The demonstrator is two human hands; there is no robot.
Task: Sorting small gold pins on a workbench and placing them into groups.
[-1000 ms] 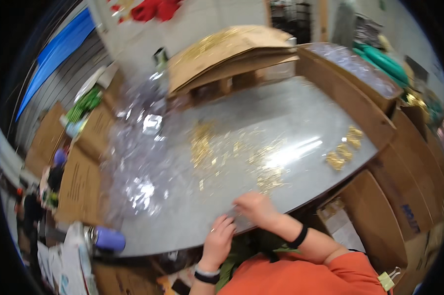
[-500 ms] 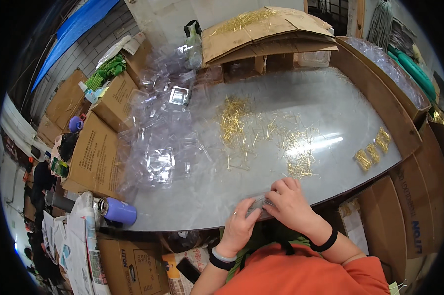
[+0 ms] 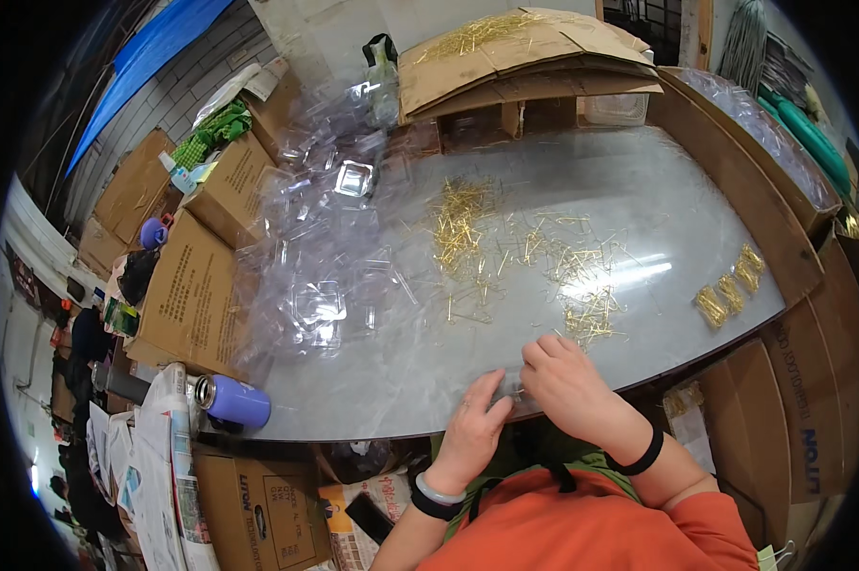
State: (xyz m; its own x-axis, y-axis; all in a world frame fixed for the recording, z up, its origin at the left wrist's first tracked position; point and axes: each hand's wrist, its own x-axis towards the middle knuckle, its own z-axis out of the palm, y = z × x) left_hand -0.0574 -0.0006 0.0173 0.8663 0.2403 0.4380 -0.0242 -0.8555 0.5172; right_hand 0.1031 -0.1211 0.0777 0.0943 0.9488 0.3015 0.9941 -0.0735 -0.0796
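Note:
At the table's near edge my left hand [image 3: 473, 419] has its thumb and fingers curled round a small clear plastic box, largely hidden in this frame and seen better half a second ago. Close beside it, my right hand [image 3: 570, 388] bends over the same spot with its fingers pinched together. What lies in that pinch is covered by the hand. Just beyond the right hand, loose gold-coloured metal pins [image 3: 589, 309] are scattered on the table, with a thicker heap of gold pins [image 3: 461, 224] farther off.
Clear plastic boxes [image 3: 320, 252] pile up on the table's left. Several filled gold packs [image 3: 730, 293] lie at the right edge. A purple flask [image 3: 234, 401] stands at the near left corner. Cardboard boxes [image 3: 189, 290] line the left; a cardboard wall [image 3: 743, 190] borders the right.
My right hand has shifted slightly right and turned, hiding more of the clear box. My left hand has moved slightly right and away from me. The whole view has shifted a little.

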